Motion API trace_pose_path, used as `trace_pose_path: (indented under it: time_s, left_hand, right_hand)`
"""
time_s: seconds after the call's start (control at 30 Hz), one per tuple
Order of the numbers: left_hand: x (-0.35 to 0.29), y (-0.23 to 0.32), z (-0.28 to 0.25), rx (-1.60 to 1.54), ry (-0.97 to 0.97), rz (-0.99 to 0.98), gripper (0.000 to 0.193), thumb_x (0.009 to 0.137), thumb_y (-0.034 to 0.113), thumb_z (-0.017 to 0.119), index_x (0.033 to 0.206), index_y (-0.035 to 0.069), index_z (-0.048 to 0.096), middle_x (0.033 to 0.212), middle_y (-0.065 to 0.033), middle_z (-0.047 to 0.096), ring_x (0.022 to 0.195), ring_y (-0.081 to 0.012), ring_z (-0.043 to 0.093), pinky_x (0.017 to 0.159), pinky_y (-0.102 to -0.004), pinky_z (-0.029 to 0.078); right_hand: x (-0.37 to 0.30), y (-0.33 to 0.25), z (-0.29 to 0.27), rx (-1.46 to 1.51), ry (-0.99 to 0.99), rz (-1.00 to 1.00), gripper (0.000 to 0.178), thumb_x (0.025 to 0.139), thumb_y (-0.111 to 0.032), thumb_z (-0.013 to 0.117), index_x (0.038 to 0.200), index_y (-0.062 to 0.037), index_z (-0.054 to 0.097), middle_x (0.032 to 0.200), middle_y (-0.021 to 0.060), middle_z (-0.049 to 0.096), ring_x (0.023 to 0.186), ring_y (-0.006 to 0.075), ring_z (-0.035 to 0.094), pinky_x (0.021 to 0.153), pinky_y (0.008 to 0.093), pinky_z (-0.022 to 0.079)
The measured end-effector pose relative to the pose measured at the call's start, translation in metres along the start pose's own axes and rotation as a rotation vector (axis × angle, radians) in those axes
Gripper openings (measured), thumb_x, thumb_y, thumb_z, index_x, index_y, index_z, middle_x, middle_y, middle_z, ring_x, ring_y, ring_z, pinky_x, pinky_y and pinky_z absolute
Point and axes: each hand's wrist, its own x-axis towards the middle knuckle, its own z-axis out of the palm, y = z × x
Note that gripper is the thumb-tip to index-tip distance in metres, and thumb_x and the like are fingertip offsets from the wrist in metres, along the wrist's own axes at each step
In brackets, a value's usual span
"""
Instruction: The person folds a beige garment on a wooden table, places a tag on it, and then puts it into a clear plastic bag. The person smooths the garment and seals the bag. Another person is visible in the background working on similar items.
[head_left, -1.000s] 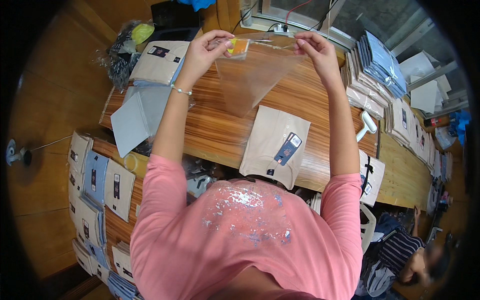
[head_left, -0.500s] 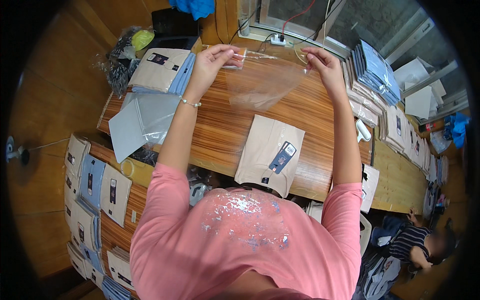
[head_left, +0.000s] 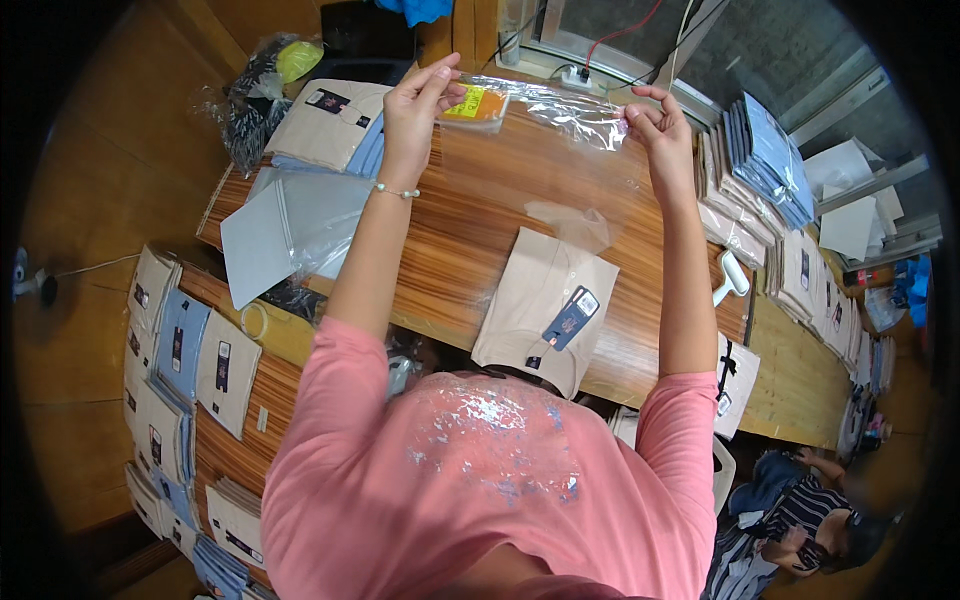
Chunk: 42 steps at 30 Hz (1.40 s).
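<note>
A clear plastic bag (head_left: pixel 570 115) is stretched between my two raised hands over the wooden table. My left hand (head_left: pixel 425 100) pinches its left corner, close to an orange and yellow packet (head_left: pixel 475 103) at the back of the table. At the other corner, the fingertips of my right hand (head_left: pixel 655 120) are closed on the bag's edge. Below the bag, near my body, lies a folded beige shirt (head_left: pixel 520 290) with a dark blue hang tag (head_left: pixel 571 318). The bag's lower end hangs in front of the shirt's far edge.
Flat clear bags (head_left: pixel 330 215) and white card (head_left: pixel 250 250) lie left of my forearm. Stacks of folded beige shirts (head_left: pixel 305 125) and bagged blue shirts (head_left: pixel 765 155) flank the table. A white lint roller (head_left: pixel 733 273) is at right. Another person (head_left: pixel 810 520) sits lower right.
Both hands have risen slightly and shifted right with the bag. Its top edge is now stretched wider and shines. The packet by my left hand shows more fully.
</note>
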Motion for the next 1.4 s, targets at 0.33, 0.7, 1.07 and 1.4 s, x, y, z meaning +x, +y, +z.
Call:
trace_pose_path:
  time_s: [0.33, 0.7, 1.07, 1.4]
  left_hand:
    - [0.008, -0.002, 0.004, 0.022, 0.004, 0.053, 0.014, 0.088, 0.003, 0.057, 0.096, 0.005, 0.046, 0.082, -0.0117, 0.063, 0.069, -0.0136, 0.061, 0.064, -0.0250, 0.052]
    - [0.009, -0.020, 0.024, 0.276, -0.155, 0.154, 0.019, 0.090, -0.003, 0.043, 0.090, -0.001, 0.062, 0.082, -0.0044, 0.058, 0.068, -0.0081, 0.058, 0.065, -0.0212, 0.050]
    - [0.007, 0.017, 0.014, 0.219, -0.340, -0.002, 0.026, 0.084, 0.004, 0.062, 0.109, -0.003, 0.061, 0.102, -0.0083, 0.063, 0.089, -0.0107, 0.059, 0.080, -0.0229, 0.049]
    - [0.012, 0.014, 0.001, 0.323, -0.392, -0.031, 0.027, 0.083, 0.002, 0.063, 0.110, -0.001, 0.061, 0.107, -0.0078, 0.063, 0.095, -0.0112, 0.059, 0.087, -0.0230, 0.047]
  right_hand:
    - [-0.006, -0.012, -0.018, -0.026, 0.143, 0.010, 0.031, 0.079, -0.006, 0.070, 0.095, -0.0053, 0.044, 0.073, 0.0089, 0.065, 0.065, 0.0097, 0.059, 0.055, 0.0197, 0.044]
    - [-0.030, -0.008, -0.040, 0.092, 0.188, -0.051, 0.022, 0.082, -0.001, 0.063, 0.079, -0.0084, 0.043, 0.071, 0.0065, 0.063, 0.061, 0.0087, 0.056, 0.056, 0.0202, 0.043]
    - [-0.038, -0.015, -0.034, -0.028, 0.233, -0.096, 0.018, 0.086, -0.005, 0.061, 0.100, 0.0038, 0.065, 0.084, 0.0065, 0.066, 0.073, 0.0087, 0.060, 0.067, 0.0206, 0.048]
    - [-0.043, -0.012, -0.035, -0.097, 0.164, 0.052, 0.024, 0.082, -0.006, 0.065, 0.105, 0.0022, 0.065, 0.087, 0.0053, 0.066, 0.075, 0.0076, 0.059, 0.071, 0.0198, 0.047]
